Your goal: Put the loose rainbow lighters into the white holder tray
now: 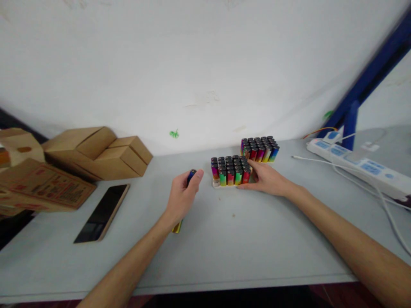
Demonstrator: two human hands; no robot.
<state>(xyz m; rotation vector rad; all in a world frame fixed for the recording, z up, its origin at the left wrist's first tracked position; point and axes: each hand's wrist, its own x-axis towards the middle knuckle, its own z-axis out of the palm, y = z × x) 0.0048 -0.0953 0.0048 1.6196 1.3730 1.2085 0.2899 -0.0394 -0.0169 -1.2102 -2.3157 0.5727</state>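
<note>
My left hand (182, 194) is closed in a fist around what looks like a lighter (191, 174), its dark blue top showing beside my thumb. A yellow shiny end (177, 227) pokes out below that hand; whether it belongs to the same piece is hidden. My right hand (266, 179) grips the right end of a pale tray (215, 185), thumb at the front and fingers behind. Upright lighters (230, 176) with black tops and shiny multicoloured bodies stand in rows in this tray. Just behind it, to the right, is a second block of similar lighters (260, 152).
A phone (102, 214) lies at the left on the grey table (244, 248). Brown cardboard boxes (96, 154) and an opened printed carton (51, 186) are at the far left. On the right are a white power strip (362, 164) and a white cable (383, 205). A wall (199, 77) rises behind.
</note>
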